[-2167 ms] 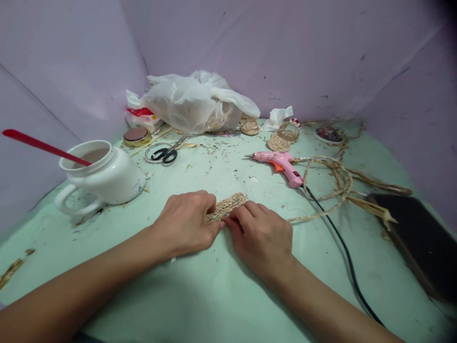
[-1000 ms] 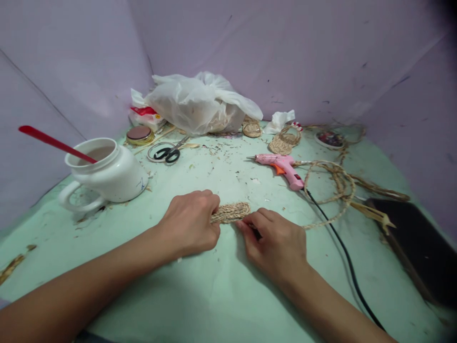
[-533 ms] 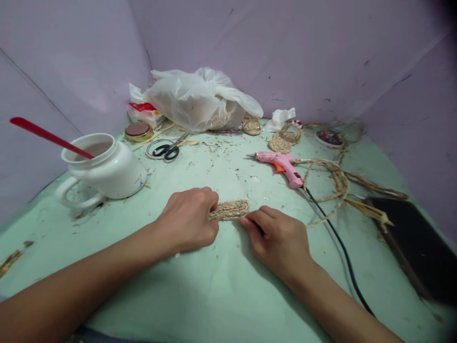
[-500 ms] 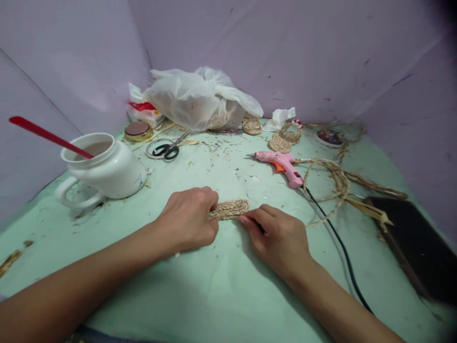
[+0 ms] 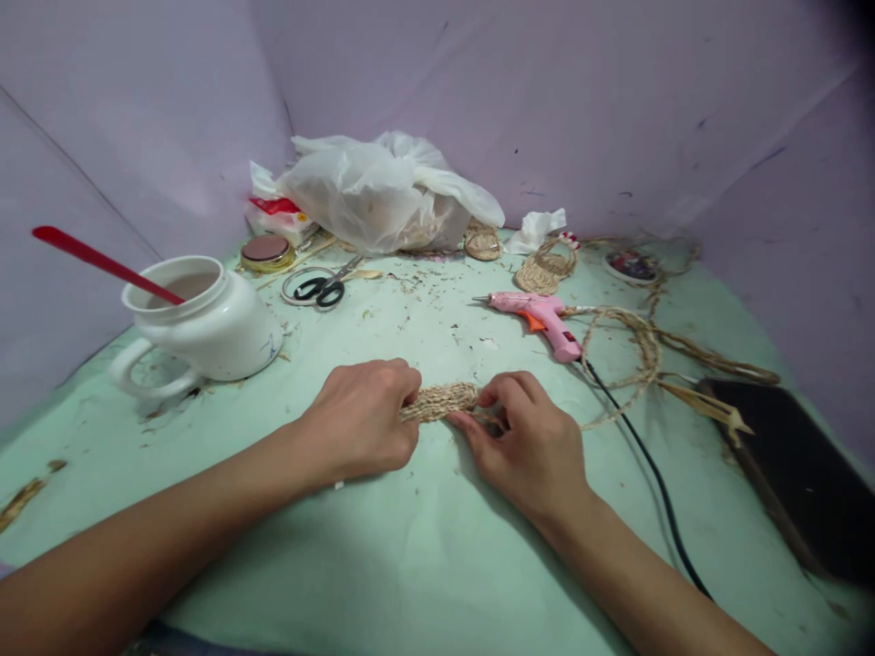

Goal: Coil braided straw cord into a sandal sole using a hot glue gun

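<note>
Rope pad lies front and centre on the table, between both hands. Left hand curled over its left end, fingers folded together, tips hidden. Right hand at the right end: thumb along the lower edge, forefinger bowed away from it; cannot tell if they pinch the loose rope or just steer it. Likely trouble: edge row springs off if the right fingertips slip; pad twists if the left hand squeezes too hard. Rope runs right, crossing the black cable, and loops just beside the pink glue gun, so a sharp pull could snag and drag the gun. Phone-like slab sits far right. White mug on the left could tip if the left arm swings wide. Scissors, then two small sandals and plastic bag at back.
</note>
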`<state>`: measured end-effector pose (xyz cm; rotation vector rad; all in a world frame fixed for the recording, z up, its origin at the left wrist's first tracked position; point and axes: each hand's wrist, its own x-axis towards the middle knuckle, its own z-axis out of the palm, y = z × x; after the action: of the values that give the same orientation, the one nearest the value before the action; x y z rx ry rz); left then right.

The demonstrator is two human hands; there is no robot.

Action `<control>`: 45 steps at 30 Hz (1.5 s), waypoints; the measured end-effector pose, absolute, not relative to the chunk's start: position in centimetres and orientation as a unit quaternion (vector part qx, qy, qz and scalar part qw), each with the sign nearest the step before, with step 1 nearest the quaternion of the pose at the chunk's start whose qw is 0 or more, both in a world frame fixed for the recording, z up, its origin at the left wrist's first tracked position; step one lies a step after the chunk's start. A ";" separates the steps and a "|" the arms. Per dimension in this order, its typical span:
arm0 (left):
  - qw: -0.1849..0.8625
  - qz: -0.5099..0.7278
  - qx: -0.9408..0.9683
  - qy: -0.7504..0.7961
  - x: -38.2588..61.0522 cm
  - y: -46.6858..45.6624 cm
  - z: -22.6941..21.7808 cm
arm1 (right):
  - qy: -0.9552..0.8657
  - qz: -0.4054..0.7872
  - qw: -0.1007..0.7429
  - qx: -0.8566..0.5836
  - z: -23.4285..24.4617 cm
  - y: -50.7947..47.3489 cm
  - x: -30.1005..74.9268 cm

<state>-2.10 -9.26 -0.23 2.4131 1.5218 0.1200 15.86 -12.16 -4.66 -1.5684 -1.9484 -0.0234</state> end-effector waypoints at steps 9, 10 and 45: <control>0.147 0.021 0.838 0.526 -2.0 -9.2 0.5 | -0.765 0.091 0.297 -0.565 -4.5 -11.8 15.3; 0.141 0.019 0.837 0.529 -1.9 -9.2 0.4 | -0.762 0.098 0.290 -0.570 -4.5 -11.8 15.3; 0.080 0.041 0.842 0.533 -0.9 -9.3 -1.0 | -0.782 0.130 0.231 -0.564 -3.0 -12.3 18.9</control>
<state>-0.94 -9.28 -0.98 2.5165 1.5928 0.1240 18.93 -12.30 -2.96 -1.5501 -2.1520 0.3568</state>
